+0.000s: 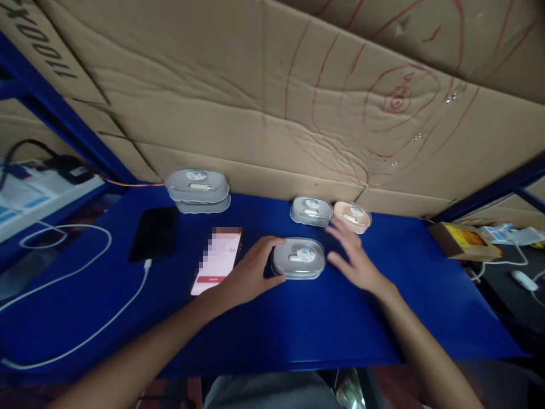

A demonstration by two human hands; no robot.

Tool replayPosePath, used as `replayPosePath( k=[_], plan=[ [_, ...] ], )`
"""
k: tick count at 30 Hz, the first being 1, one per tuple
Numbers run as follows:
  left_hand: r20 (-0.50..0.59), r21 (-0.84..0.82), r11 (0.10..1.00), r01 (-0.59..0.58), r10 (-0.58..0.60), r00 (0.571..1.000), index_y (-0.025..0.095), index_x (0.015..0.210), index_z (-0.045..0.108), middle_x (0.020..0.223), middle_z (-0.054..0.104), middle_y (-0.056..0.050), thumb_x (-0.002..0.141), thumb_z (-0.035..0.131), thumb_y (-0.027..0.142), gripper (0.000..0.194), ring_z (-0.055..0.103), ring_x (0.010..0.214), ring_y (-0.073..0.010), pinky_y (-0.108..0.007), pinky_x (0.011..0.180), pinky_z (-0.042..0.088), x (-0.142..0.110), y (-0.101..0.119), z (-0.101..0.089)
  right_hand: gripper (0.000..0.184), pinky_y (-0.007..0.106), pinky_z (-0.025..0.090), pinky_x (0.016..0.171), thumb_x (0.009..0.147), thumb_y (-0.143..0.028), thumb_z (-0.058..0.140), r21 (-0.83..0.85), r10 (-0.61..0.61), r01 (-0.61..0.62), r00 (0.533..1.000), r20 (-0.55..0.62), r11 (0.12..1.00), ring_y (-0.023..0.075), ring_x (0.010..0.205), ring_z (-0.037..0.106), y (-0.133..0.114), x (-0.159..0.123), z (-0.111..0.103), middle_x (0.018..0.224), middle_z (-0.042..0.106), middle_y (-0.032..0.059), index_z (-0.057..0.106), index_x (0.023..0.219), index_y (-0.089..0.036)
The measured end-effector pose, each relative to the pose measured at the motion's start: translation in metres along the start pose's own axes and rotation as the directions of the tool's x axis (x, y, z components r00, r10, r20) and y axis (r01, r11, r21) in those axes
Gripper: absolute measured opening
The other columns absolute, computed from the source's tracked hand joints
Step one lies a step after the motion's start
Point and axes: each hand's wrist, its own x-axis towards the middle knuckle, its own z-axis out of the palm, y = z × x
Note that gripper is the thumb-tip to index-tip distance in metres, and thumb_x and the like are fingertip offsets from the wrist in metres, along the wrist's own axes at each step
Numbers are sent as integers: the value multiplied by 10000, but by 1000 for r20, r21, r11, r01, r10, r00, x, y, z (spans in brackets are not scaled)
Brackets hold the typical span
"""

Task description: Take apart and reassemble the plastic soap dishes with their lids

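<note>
A grey oval lidded container (298,258) lies in the middle of the blue table (298,324). My left hand (251,272) rests against its left side, fingers curled around the edge. Just right of it my right hand (355,258) hovers with its fingers spread, holding nothing. Behind them sit another grey container (311,210) and a peach-coloured container (352,216). Two stacked grey containers (197,190) stand at the back left.
A lit phone (217,261) lies left of my left hand, and a dark phone (154,233) on a white charging cable (85,295) lies farther left. A cardboard wall (298,102) closes the back. A small cardboard box (462,241) sits at the right.
</note>
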Motion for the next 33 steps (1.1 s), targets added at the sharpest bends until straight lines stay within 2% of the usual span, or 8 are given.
replayPosePath(
  k=[2,5,9,14,18,23,29,33],
  plan=[
    [23,11,1000,7,-7,1000,284,1547,353,1600,461,-172,858,822,334,835,462,1498,-381,-591,1242,372,-1,0,5,718,664,337,1257,1030,-472,646,60,-135,128,981,141,990,346,1634,280,-30,-4,6,1748,334,129,336,1663,-332],
    [64,41,998,43,-45,997,281,1594,329,1634,464,-174,842,847,348,916,450,1510,-405,-624,1262,314,-2,3,8,624,571,427,1243,1032,-437,662,159,-202,179,968,146,971,314,1595,372,-45,-9,13,1685,454,110,452,1609,-321],
    [105,29,996,79,-81,991,293,1634,318,1607,519,-157,791,882,293,1015,491,1484,-399,-612,1270,301,-4,8,2,521,580,442,1231,1069,-401,594,214,-85,80,996,17,974,302,1504,504,-21,-10,17,1593,558,124,504,1573,-303],
    [192,17,999,33,-36,981,355,1687,231,1643,477,-139,761,915,325,1152,433,1515,-419,-618,1233,358,-10,4,-8,502,674,375,1234,1064,-459,585,86,104,-99,993,-53,991,353,1561,418,6,-11,27,1622,519,132,539,1543,-317],
    [194,2,1000,4,-4,981,372,1687,206,1693,407,-137,830,871,433,1087,406,1534,-411,-607,1232,363,-12,3,-11,423,685,318,1238,1111,-444,468,29,10,-9,999,-35,1000,358,1613,313,-11,-12,28,1689,438,95,575,1509,-348],
    [111,-46,998,49,-43,993,321,1672,234,1681,412,-174,892,774,594,987,440,1518,-406,-568,1218,391,-9,10,-9,468,582,365,1221,1039,-561,601,81,-264,256,956,124,963,348,1512,464,-50,-13,25,1532,601,133,651,1385,-249],
    [141,162,981,107,-130,981,201,1570,411,1679,372,-254,746,870,634,1037,323,1560,-490,-724,1262,184,-6,8,-3,402,498,483,1053,1009,-487,686,73,-230,227,973,30,971,325,1294,646,-50,-10,25,1315,702,148,644,1299,-212],
    [238,140,983,121,-152,959,229,1218,614,1565,506,-188,686,909,455,649,451,1460,-464,-678,1223,288,-10,15,-14,364,481,482,1027,998,-476,705,58,-202,201,979,14,978,326,1267,654,-46,-11,19,1289,708,142,653,1251,-220]
  ],
)
